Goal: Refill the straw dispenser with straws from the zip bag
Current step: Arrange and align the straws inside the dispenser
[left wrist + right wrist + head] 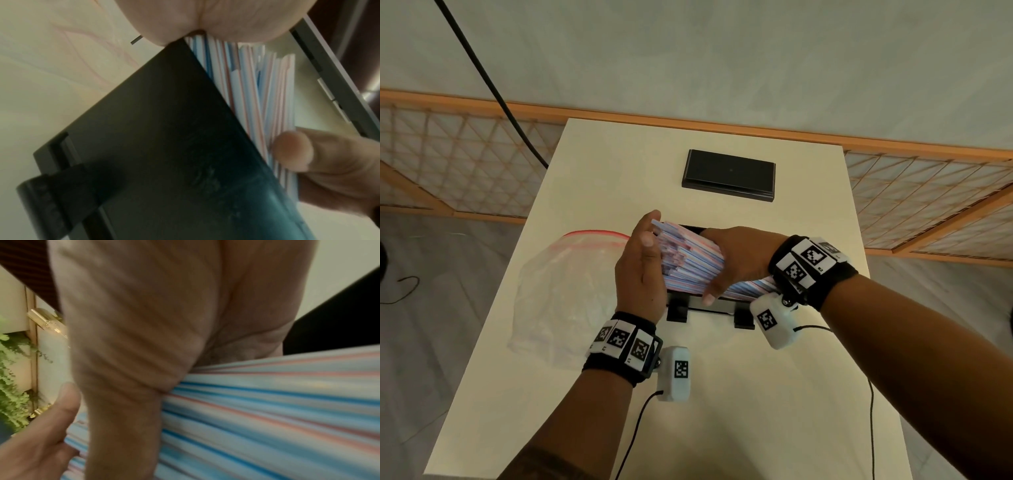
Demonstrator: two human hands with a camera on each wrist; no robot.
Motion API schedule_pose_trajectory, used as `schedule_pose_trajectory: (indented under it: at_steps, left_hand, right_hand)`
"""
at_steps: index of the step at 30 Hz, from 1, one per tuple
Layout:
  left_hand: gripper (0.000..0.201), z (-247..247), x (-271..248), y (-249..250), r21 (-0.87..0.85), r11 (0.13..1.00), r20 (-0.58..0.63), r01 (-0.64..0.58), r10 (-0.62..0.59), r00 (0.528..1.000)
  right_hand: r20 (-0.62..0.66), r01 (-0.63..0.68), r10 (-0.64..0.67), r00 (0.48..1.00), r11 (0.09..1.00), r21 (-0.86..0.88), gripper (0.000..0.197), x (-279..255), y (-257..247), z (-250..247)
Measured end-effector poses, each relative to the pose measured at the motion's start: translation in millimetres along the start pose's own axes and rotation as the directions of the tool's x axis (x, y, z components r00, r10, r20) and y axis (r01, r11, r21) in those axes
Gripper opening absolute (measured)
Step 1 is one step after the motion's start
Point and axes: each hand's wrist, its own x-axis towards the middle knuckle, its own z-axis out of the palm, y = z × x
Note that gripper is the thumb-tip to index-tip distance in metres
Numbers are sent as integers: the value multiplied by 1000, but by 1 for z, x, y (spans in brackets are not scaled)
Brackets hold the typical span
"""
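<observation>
**A:** What do I have in the head view?

**B:** I see the right hand (pixel 739 260) wrapped over a thick bundle of striped straws (pixel 688 255), its fingers curled across the top and the thumb (pixel 710 294) clamped on the near side. The bundle lies crosswise, directly above the open top of the black straw dispenser (pixel 709 306), which stands near the middle of the worktop (pixel 722 411).

**A:** And my left hand?

**B:** The left hand (pixel 642 270) stands flat and upright against the left ends of the straws, fingers straight, thumb (pixel 647 236) laid along the bundle's end; it presses rather than grasps.

**A:** Does the left wrist view agree?

**B:** Yes. There the straws (pixel 257 91) run along the upper edge of the dispenser's dark wall (pixel 164 146), with the right thumb (pixel 294 151) against them. Whether any straws already sit inside the dispenser, I cannot tell.

**A:** The right wrist view?

**B:** It shows the right palm (pixel 144 321) pressed onto the red- and blue-striped straws (pixel 267 410), and the fingers of the left hand (pixel 41 434) at their end. It is blurred.

**A:** Where is the zip bag?

**B:** The clear zip bag (pixel 565 291), with its red closure strip, lies crumpled on the worktop just left of the left hand. A black lid (pixel 729 174) lies flat farther back, well apart from the dispenser.
</observation>
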Motion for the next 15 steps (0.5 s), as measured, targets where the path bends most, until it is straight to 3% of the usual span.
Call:
schedule_pose_trajectory:
  at_steps: [6,12,15]
  left_hand:
    - [92,-6,-2,12,-40,999,-100,19,-23,995]
    - [77,-3,2,12,-69,997,-42,-33,30,999]
    - [70,0,1,9,-36,999,-39,-18,17,999]
  right_hand:
    - [-177,-40,26,984,996,-77,92,-27,0,-4]
    - [-466,-106,60,883,992,-74,80,-60,6,15]
    - [-466,-99,74,881,995,-28,74,-70,8,40]
